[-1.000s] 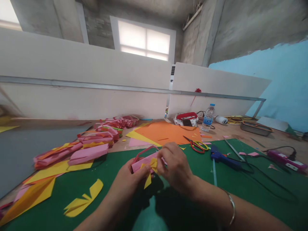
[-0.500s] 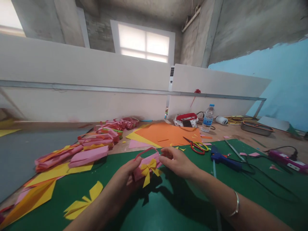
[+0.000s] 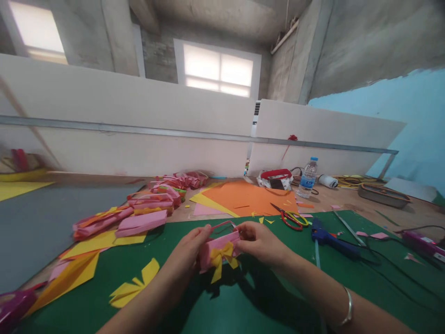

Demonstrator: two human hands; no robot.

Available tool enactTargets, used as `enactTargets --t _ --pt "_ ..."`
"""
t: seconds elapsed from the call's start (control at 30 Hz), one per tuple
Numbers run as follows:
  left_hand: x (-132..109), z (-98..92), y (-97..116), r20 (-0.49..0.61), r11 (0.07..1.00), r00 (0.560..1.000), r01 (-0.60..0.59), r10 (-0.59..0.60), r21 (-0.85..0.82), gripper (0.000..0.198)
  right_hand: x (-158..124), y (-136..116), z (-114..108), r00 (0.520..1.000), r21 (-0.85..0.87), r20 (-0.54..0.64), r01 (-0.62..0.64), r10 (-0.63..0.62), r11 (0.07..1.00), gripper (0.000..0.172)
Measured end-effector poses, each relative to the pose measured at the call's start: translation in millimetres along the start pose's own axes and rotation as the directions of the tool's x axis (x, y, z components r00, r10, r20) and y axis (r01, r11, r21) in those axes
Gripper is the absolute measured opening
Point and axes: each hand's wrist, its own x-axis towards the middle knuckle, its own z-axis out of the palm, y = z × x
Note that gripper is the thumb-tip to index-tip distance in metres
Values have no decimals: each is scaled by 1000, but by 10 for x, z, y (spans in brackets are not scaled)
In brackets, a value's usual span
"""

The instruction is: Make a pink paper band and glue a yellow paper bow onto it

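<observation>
A small pink paper bag (image 3: 210, 247) with a thin pink handle hangs between my two hands above the green mat (image 3: 278, 301). On its front sits a yellow paper bow (image 3: 222, 257). My left hand (image 3: 190, 248) grips the bag's left side, thumb near the handle's left end. Fingers of my right hand (image 3: 255, 241) pinch the bag's upper right corner, by the other end of the handle. Yellow cut paper pieces (image 3: 135, 285) lie on the mat beside my left forearm.
Pink folded bags (image 3: 149, 204) are piled at the left. Orange sheets (image 3: 250, 197), scissors (image 3: 292, 219) and a water bottle (image 3: 308, 178) stand or lie beyond my hands. A blue glue gun (image 3: 335, 241) with its cable rests at the right.
The view has turned slightly left, bringing a purple object into the lower left corner. My right fingers have closed in on the bag's upper right corner, and its handle looks lower.
</observation>
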Motion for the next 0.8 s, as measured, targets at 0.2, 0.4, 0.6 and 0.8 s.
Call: enactTargets --t 0.2,0.4,0.6,0.8 --pt "-107 -54 39 35 810 962 -247 271 532 32 -29 -371 -339 926 41 -344 181 -156 983 32" --pt "-555 52 149 410 330 892 -452 192 829 21 282 -858 -137 966 131 -170 216 -193 968 25" --pt "-698 -426 226 312 69 937 -325 157 943 21 851 -654 738 997 203 18 72 -78 977 23" --pt "-106 -1370 411 -61 -56 916 90 395 994 28 1195 -551 923 999 253 24 14 -21 967 16"
